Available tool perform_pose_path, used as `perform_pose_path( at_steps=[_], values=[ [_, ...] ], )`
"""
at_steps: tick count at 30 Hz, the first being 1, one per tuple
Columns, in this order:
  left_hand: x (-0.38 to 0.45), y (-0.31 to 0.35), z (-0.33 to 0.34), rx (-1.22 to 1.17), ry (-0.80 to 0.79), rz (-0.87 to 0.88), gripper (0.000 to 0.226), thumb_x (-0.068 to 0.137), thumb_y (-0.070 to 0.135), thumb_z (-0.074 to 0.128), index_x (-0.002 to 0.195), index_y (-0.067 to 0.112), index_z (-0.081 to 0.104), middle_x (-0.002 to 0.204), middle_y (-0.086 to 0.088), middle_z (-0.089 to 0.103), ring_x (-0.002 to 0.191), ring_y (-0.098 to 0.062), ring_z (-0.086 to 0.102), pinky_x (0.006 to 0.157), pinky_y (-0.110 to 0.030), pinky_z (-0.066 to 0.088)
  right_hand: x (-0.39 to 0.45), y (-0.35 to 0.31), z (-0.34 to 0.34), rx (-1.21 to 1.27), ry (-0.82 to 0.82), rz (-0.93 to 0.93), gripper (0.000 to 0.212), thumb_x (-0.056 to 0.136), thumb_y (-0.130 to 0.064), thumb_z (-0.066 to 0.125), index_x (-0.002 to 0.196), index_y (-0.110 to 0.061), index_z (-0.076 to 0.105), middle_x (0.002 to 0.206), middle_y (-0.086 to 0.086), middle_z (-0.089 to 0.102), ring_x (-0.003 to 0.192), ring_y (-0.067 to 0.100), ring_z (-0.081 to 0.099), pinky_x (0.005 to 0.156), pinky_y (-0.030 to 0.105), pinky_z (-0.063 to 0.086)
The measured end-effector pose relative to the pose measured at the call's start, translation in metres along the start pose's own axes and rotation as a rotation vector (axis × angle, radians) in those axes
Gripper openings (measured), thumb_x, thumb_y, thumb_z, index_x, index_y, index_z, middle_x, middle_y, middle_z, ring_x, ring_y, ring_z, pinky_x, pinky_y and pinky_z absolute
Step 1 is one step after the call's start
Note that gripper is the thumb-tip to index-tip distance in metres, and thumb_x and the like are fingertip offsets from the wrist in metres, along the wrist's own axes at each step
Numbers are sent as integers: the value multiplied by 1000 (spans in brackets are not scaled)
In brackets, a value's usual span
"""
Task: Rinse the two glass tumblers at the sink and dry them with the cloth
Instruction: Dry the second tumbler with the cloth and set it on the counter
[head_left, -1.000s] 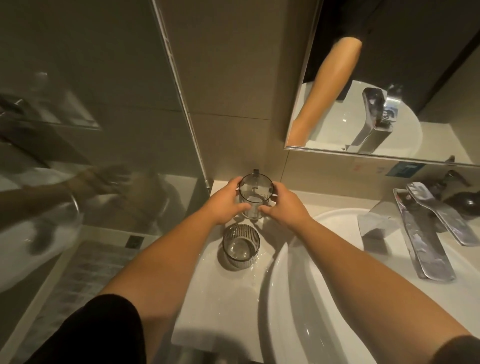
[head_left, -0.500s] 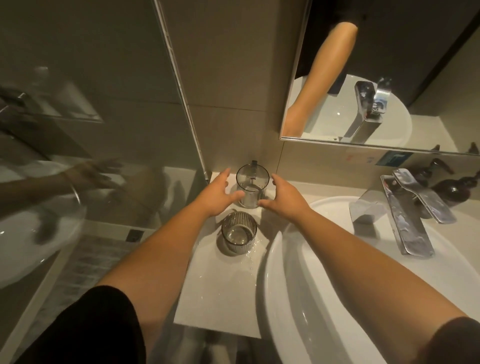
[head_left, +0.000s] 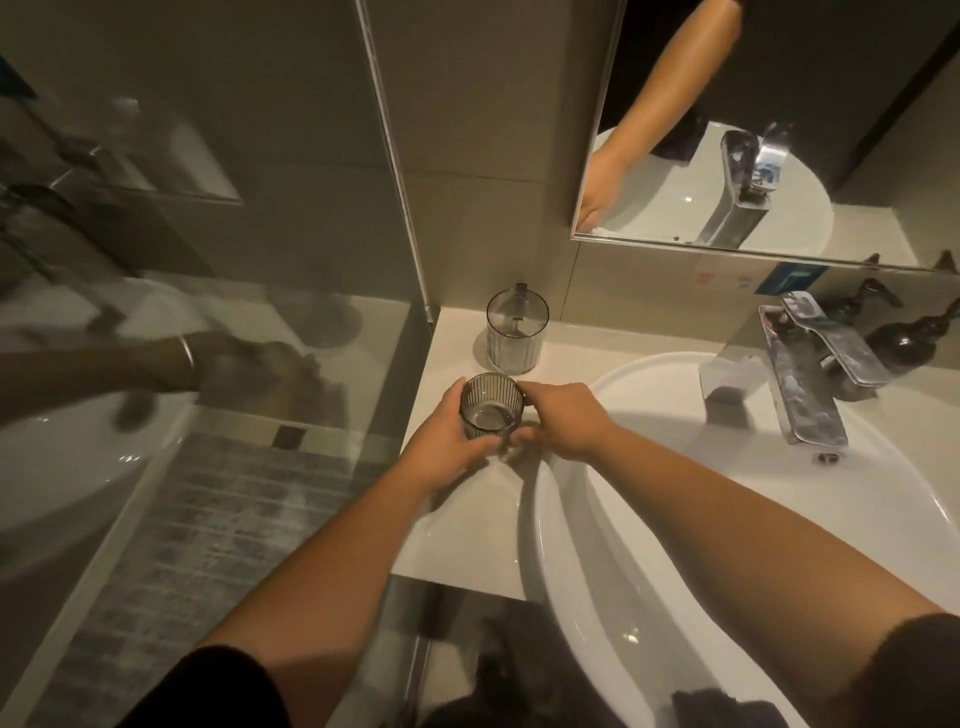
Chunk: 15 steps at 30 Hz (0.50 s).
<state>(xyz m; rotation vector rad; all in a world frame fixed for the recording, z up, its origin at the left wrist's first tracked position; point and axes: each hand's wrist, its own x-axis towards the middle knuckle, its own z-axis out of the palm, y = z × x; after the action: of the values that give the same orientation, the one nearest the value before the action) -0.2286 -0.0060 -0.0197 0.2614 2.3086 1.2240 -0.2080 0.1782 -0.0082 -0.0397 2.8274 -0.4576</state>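
Two ribbed glass tumblers stand on the white counter left of the basin. The far tumbler (head_left: 516, 332) sits alone by the back wall. The near tumbler (head_left: 491, 408) is between my hands: my left hand (head_left: 447, 447) curls round its left side and base, and my right hand (head_left: 563, 423) holds its right side with fingers bent against the glass. A dark cloth (head_left: 722, 709) lies at the bottom edge, partly out of view.
The white basin (head_left: 779, 519) fills the right side, with a chrome tap (head_left: 802, 374) at its back. Dark soap dispensers (head_left: 904, 338) stand behind the tap. A mirror (head_left: 779, 130) hangs above. A glass shower panel (head_left: 208, 260) borders the counter (head_left: 462, 530) on the left.
My hands let go of the far tumbler, drew back toward me and took hold of the near tumbler.
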Motion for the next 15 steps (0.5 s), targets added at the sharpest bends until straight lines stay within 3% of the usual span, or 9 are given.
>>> perform_pose_path(
  at_steps=[2,4,6,9,15],
  values=[
    [-1,2,0,-42,17,7,79,80,6,80,145,20,38,113,14,57,98,-10,60,64,0,45,2,-3,4,-3,20,33,57,76,-48,72,125,-24,53,115,0,70,105,26,64,90,38,46],
    [-3,3,-2,-69,18,15,77,78,5,81,142,19,41,115,8,59,103,-12,60,65,-3,47,1,-6,2,80,24,46,56,75,-43,75,124,-22,56,114,1,70,104,26,64,89,38,47],
    [-8,8,-9,-83,33,46,80,76,10,85,143,19,42,123,6,60,113,-14,59,79,-6,46,-7,-9,-9,267,36,41,57,74,-31,78,126,-19,57,116,5,69,106,26,63,90,38,49],
    [-20,21,-17,-122,52,123,90,72,17,89,146,24,38,135,3,57,125,-14,56,104,-24,44,-32,-13,-32,429,114,-13,58,73,-24,81,126,-18,58,117,5,69,107,20,65,94,39,51],
    [-69,54,2,-135,31,266,93,75,22,88,147,31,30,141,5,52,127,-10,54,108,-26,43,-108,-11,-67,503,164,-67,58,77,-24,80,130,-20,56,121,-1,67,106,15,64,93,37,52]
  ],
)
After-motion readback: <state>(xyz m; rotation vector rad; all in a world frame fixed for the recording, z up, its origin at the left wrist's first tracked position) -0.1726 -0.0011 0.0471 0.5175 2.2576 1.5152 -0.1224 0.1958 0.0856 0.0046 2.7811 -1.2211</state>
